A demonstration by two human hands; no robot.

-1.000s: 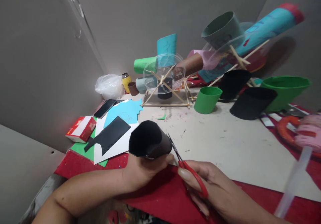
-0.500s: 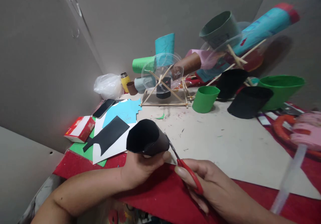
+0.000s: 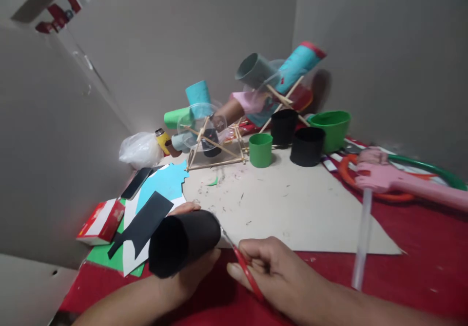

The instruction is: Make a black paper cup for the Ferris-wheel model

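Note:
A black paper cup (image 3: 199, 233) lies on its side in my left hand (image 3: 192, 272), whose fingers wrap round it from below and behind. Its dark open end faces left toward me. My right hand (image 3: 274, 267) grips scissors (image 3: 246, 270) by their red handles. The blade tips touch or nearly touch the right end of the cup. A cut black sheet (image 3: 149, 221) lies to the left, on white and blue paper (image 3: 161, 187).
Stick-and-plastic wheels with coloured cups (image 3: 204, 131) stand behind. Green (image 3: 261, 150) and black cups (image 3: 307, 147) stand at the back right. A pink toy (image 3: 380, 175) lies right, a red box (image 3: 102, 221) and phone (image 3: 136, 183) left.
The view has shifted, so the background sits further left and lower. The cup has turned onto its side, and my left fingers now show behind it. The scissors stay at its right end.

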